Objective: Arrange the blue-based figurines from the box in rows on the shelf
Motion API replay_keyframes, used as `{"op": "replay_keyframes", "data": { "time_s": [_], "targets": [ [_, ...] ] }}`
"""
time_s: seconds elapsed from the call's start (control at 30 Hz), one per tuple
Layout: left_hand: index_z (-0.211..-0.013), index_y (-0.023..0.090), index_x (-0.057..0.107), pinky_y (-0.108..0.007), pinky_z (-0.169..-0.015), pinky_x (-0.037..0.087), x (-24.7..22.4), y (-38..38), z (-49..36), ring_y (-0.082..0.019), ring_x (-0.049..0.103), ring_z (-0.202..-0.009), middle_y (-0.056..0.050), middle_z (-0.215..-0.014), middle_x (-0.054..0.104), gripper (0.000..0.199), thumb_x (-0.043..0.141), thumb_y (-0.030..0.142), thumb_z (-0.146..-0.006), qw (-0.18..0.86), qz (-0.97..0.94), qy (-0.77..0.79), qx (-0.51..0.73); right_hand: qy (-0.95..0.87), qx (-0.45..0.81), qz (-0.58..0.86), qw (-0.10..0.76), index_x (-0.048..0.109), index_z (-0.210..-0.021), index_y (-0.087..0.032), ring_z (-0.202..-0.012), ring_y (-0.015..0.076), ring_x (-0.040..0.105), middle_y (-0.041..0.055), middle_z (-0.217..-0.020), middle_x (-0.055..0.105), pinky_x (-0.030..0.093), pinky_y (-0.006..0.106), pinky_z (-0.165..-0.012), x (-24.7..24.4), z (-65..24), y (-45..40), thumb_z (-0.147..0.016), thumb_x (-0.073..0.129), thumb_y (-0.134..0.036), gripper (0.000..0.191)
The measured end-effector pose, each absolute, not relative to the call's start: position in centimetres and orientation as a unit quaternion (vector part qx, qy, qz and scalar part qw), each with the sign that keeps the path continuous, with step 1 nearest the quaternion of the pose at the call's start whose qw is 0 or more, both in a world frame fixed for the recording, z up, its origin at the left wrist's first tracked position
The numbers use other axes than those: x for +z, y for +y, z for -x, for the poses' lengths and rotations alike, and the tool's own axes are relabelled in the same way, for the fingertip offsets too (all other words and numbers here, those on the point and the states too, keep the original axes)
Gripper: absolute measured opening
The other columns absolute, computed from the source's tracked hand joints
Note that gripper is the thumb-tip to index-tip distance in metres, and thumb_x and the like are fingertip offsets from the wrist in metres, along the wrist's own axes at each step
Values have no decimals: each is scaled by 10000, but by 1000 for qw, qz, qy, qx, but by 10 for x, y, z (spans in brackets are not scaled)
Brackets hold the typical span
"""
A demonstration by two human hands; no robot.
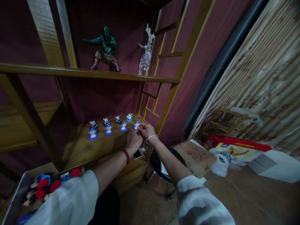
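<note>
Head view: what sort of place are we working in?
Probably a display corner in a home or shop: wooden shelving holds rows of small figurines, with a glassy deer ornament above.

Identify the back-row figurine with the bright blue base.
The rightmost back-row figurine: its base is bright blue, while the other three have dark ones.

Left hand (134, 140) and right hand (147, 129) at a purple-based figurine (136, 125), apparently in contact.

Shelf (93, 73), upper left: varnished wood, slight sheen. Figurines (108, 130), mid-frame: smooth, plastic-looking. Statue (109, 47), upper left of centre: glossy, metallic look. Deer (146, 57), top centre: clear, glassy. Bag (220, 165), lower right: thin crinkled plastic.
</note>
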State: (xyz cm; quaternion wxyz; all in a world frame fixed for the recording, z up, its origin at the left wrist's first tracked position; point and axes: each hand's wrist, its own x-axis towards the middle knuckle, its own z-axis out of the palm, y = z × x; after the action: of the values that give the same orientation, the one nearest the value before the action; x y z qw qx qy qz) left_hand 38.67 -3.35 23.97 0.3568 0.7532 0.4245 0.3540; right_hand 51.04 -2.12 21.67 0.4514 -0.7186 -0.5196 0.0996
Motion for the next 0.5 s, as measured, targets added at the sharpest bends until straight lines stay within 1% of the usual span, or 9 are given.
{"op": "replay_keyframes", "data": {
  "time_s": [0.1,0.3,0.5],
  "targets": [
    [-914,143,642,-278,-863,375,237,-29,-389,-211,545,-987,-126,-1019,622,285,437,129,-716,359,-752,424,354,-512,103,723,452,638,-811,-207,-676,117,608,-12,-743,665,475,228,-679,216,-512,-17,-671,590,-237,151],
    [-883,170,647,-295,-819,399,236,-25,-391,-220,559,-950,-113,-1002,630,261,440,156,-725,366,-747,436,342,-513,90,728,446,645,-792,-217,-654,117,600,-18,-708,656,475,223,-643,213,-514,-10,-659,597,-244,144],
    [-831,173,652,-295,-813,401,241,-29,-388,-223,562,-940,-113,-995,625,258,427,127,-716,334,-766,430,342,-500,98,733,451,646,-806,-217,-682,119,610,-11,-744,667,479,234,-688,214,-511,-8,-656,603,-235,158]
  ]
}}
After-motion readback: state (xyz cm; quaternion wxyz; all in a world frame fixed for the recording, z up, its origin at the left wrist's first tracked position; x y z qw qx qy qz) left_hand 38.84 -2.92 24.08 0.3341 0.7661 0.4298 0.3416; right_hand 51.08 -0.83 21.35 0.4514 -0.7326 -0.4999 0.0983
